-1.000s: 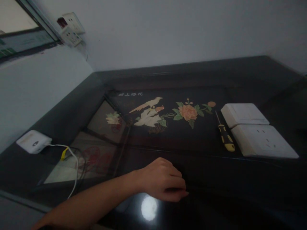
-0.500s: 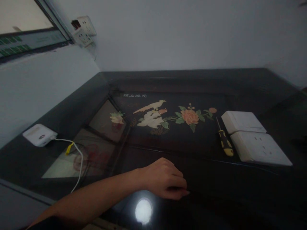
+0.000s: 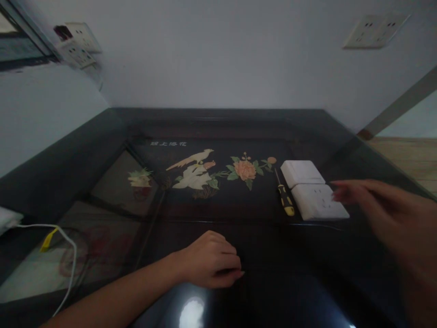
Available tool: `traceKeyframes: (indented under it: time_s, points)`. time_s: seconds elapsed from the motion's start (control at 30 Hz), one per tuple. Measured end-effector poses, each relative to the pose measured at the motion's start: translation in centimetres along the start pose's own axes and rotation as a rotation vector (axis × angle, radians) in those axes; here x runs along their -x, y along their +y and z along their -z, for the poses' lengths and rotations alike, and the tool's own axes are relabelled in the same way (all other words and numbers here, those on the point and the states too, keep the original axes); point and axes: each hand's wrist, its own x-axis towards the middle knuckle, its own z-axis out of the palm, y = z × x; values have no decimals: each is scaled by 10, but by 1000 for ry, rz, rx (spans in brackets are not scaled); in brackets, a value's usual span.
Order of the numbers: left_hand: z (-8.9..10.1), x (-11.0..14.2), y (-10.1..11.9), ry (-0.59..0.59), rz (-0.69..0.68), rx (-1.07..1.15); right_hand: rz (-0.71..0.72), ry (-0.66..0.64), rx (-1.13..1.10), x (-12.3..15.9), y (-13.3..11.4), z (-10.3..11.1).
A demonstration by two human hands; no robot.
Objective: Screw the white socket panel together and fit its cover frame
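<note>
My left hand [image 3: 213,262] rests on the dark glossy tabletop [image 3: 259,246], its fingers curled into a loose fist with nothing visible in them. At the right, my right hand [image 3: 392,214] is blurred, its fingers stretched toward a white wall socket [image 3: 321,200] that lies on the table. Whether the fingertips touch the socket I cannot tell. Behind this socket, a second white box-like piece [image 3: 302,172] lies against it. A screwdriver [image 3: 285,199] with a yellow and black handle lies just left of the two.
On the left, a white device [image 3: 8,219] has a white cable [image 3: 74,259] with a yellow tag [image 3: 48,239]. Sockets are on the wall at the left [image 3: 80,45] and right [image 3: 375,32]. The tabletop carries a bird and flower picture [image 3: 194,175].
My view has turned to the right, so the table things sit further left. My right hand has come into view from the right. My left hand keeps its curled pose.
</note>
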Motion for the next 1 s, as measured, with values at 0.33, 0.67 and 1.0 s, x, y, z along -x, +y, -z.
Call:
traceKeyframes:
  time_s: [0.33, 0.67, 1.0]
  points:
    - [0, -1, 2, 38, 39, 22, 12, 137, -195, -27, 51, -58]
    - [-1, -59, 9, -47, 124, -18, -33, -118, -232, -28, 58, -74]
    - [-60, -156, -35, 63, 417, -26, -63, -191, -236, -28, 59, -79]
